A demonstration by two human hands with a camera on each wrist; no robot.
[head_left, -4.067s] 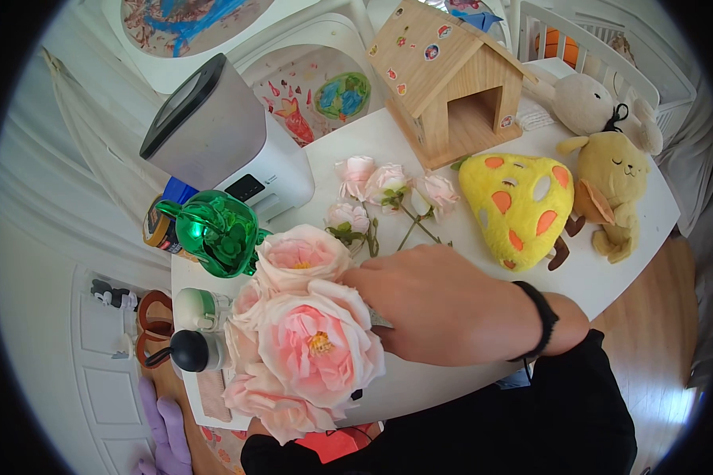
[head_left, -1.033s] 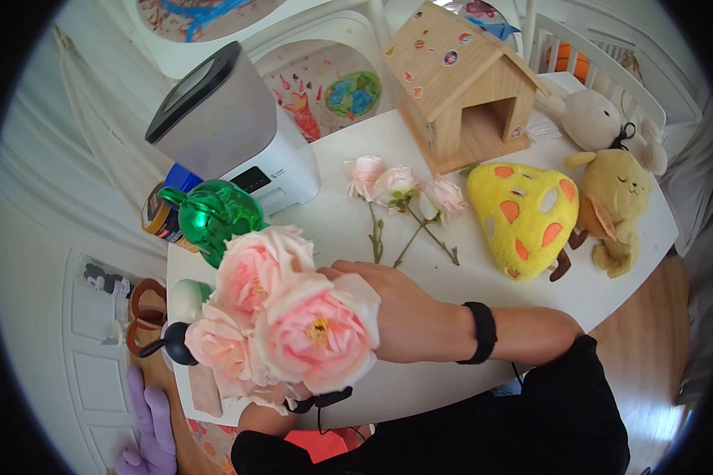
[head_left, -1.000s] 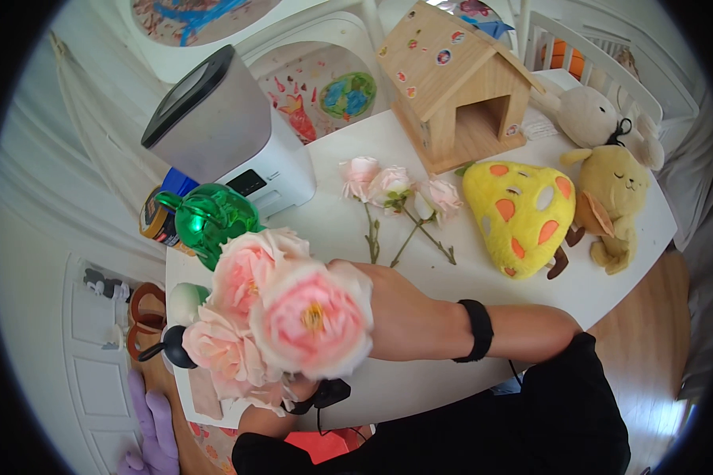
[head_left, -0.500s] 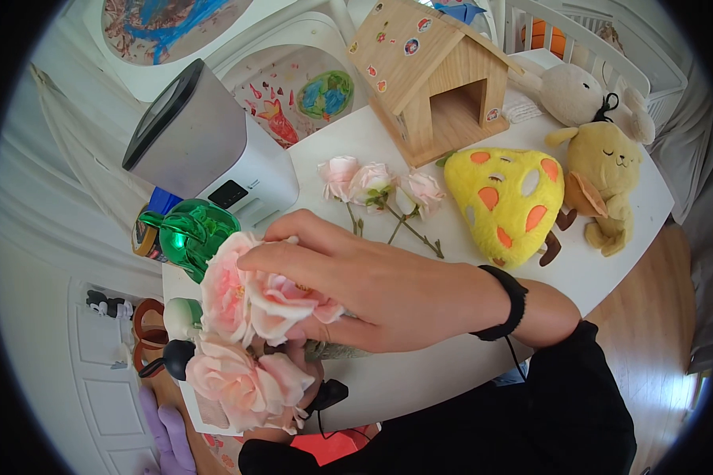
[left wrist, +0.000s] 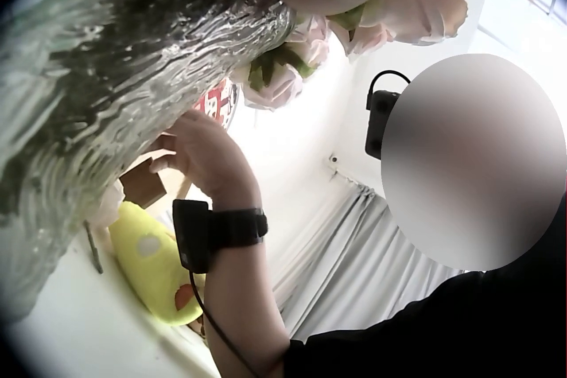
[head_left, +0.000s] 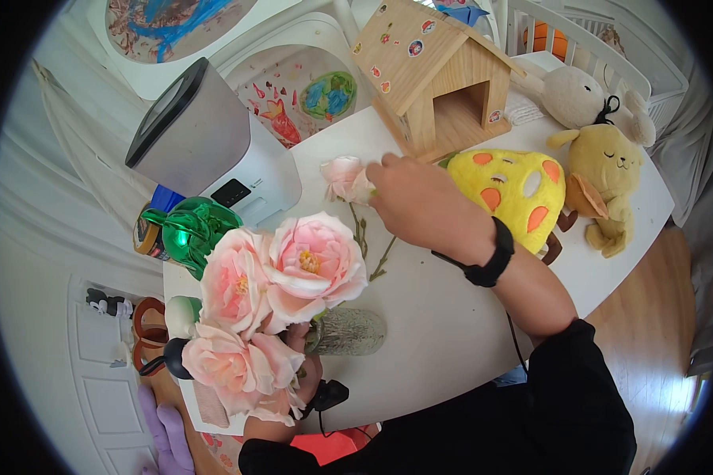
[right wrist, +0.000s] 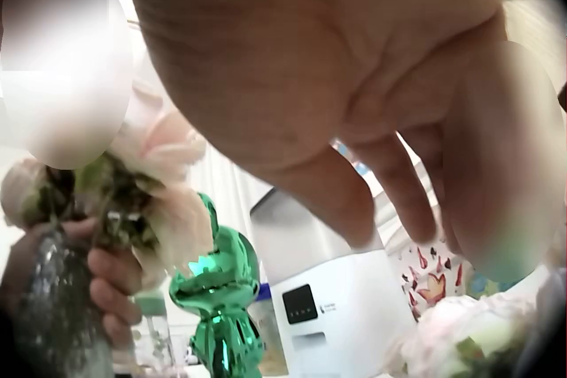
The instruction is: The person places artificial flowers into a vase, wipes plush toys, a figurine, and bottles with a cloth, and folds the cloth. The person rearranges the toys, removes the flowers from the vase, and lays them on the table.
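My left hand point(head_left: 310, 376) grips the neck of a textured clear glass vase point(head_left: 350, 331), its fingers point(right wrist: 108, 294) curled round it in the right wrist view. Large pink artificial-looking roses point(head_left: 313, 260) fill the vase's mouth and hide part of that hand. The vase is tilted in the head view, its base pointing right. My right hand point(head_left: 424, 202) reaches over the loose pale pink roses point(head_left: 345, 178) on the white table point(head_left: 436, 332). In the right wrist view its fingers hang loosely extended above a rose bloom point(right wrist: 461, 334). Most of the loose blooms are hidden behind this hand.
A yellow plush toy point(head_left: 515, 190) lies just right of my right hand, beside a beige plush dog point(head_left: 606, 162). Behind stands a wooden house point(head_left: 440, 79). At left are a grey-white appliance point(head_left: 214, 142), a shiny green figure point(head_left: 190, 233) and a black-knobbed bottle point(head_left: 178, 360).
My right hand has left the vase's roses, where it was touching the blooms, and moved up and right over the loose roses. The left hand still holds the vase.
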